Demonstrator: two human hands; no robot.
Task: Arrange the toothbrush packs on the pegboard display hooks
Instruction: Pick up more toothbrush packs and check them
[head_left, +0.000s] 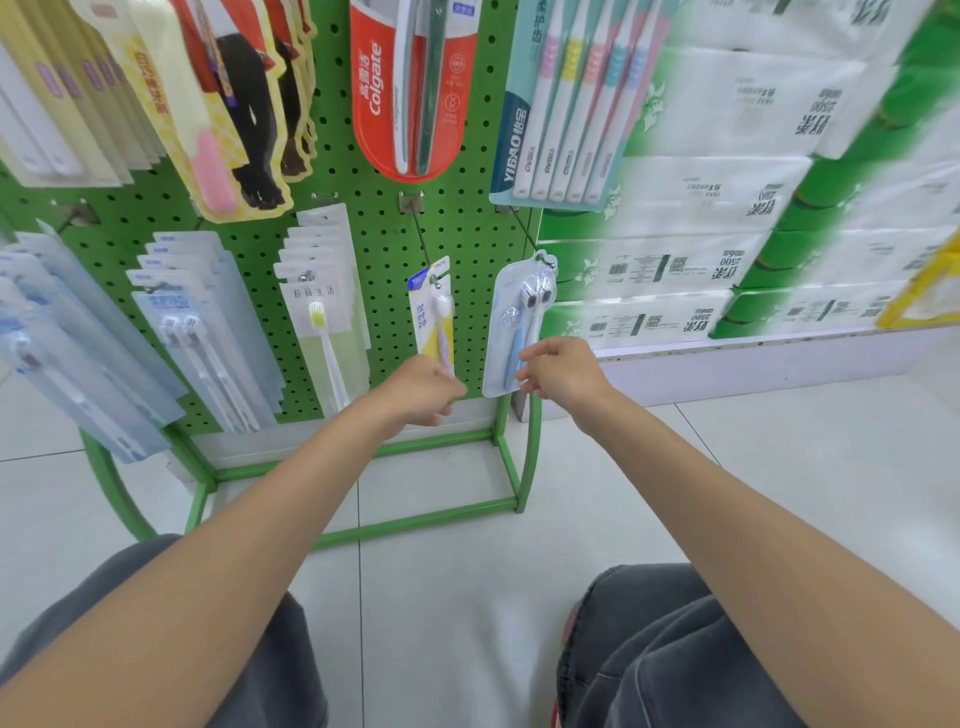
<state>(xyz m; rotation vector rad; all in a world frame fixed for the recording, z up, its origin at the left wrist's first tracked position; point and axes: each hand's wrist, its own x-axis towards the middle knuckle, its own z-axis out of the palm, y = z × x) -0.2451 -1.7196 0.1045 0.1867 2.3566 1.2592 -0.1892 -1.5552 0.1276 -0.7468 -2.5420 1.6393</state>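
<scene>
A green pegboard (384, 249) carries rows of hanging toothbrush packs. On the lower row a yellow-and-white pack (434, 312) hangs from a hook, and my left hand (421, 392) pinches its bottom end. To its right a clear blue twin pack (514, 322) hangs from the outermost hook (524, 234); my right hand (558, 371) pinches its lower right edge. Further left hang a stack of white packs with a yellow brush (324, 312) and stacks of blue packs (202, 317). The upper row holds a red Colgate pack (410, 88) and a teal multi-brush pack (566, 104).
The pegboard stands on a green metal floor frame (415, 519) on pale tiles. Stacked tissue packs (727, 218) fill a white shelf base to the right. My knees in grey trousers (670, 649) are at the bottom. More packs (62, 353) jut out at the far left.
</scene>
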